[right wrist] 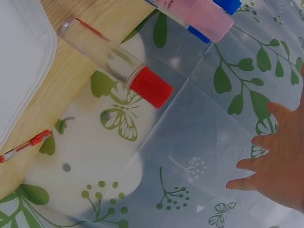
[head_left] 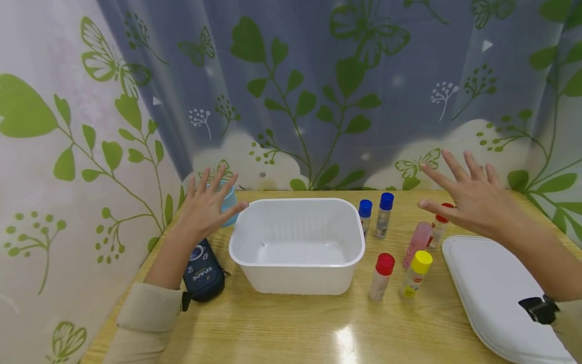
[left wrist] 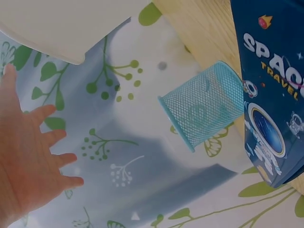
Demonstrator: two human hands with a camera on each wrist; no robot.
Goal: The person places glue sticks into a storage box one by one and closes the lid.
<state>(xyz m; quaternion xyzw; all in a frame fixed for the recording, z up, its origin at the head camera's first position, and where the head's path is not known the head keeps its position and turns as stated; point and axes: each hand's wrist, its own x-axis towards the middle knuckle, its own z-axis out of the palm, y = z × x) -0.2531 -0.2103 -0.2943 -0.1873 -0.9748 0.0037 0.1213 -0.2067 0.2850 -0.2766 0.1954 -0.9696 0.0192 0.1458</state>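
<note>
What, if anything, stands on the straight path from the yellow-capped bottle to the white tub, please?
The front red-capped bottle stands in the way, upright between the yellow-capped bottle and the white tub; nothing else visible blocks that path.

An open white tub stands upright between a light-blue mesh cup and the far red-capped bottle

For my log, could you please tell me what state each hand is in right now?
Left hand: open, holding nothing.
Right hand: open, holding nothing.
</note>
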